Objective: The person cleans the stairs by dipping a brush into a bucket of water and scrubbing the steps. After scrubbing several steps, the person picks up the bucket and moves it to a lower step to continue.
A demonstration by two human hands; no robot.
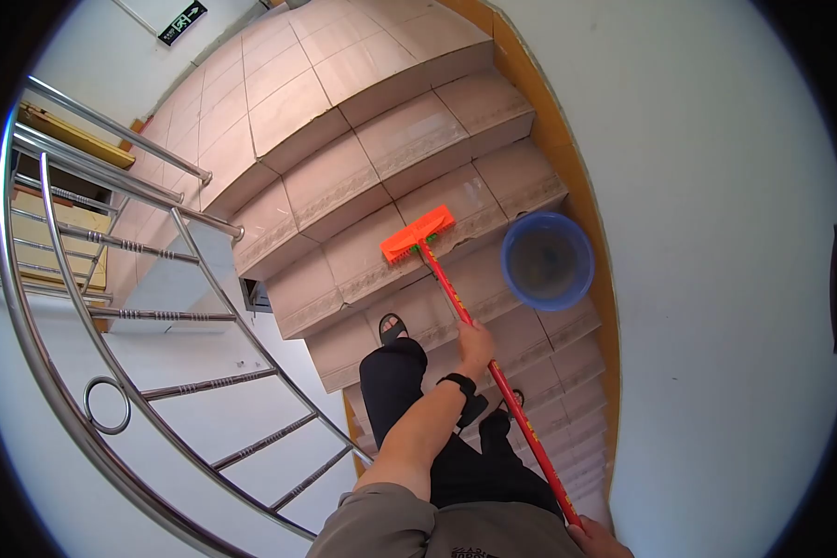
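Soft, fairly bright light leaves pale glare on the steps (330,167) and glints along the railing (210,383), both bowed by fisheye distortion inside a black rim.

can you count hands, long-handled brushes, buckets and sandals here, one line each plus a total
Left hand and right hand: 2
Long-handled brush: 1
Bucket: 1
Sandals: 2
Total: 6

There are two hands (475,346), one brush (418,234), one pole (511,400), one bucket (549,303), two sandals (395,333), one shirt (372,521), one exit sign (182,23) and one railing ring (86,402).
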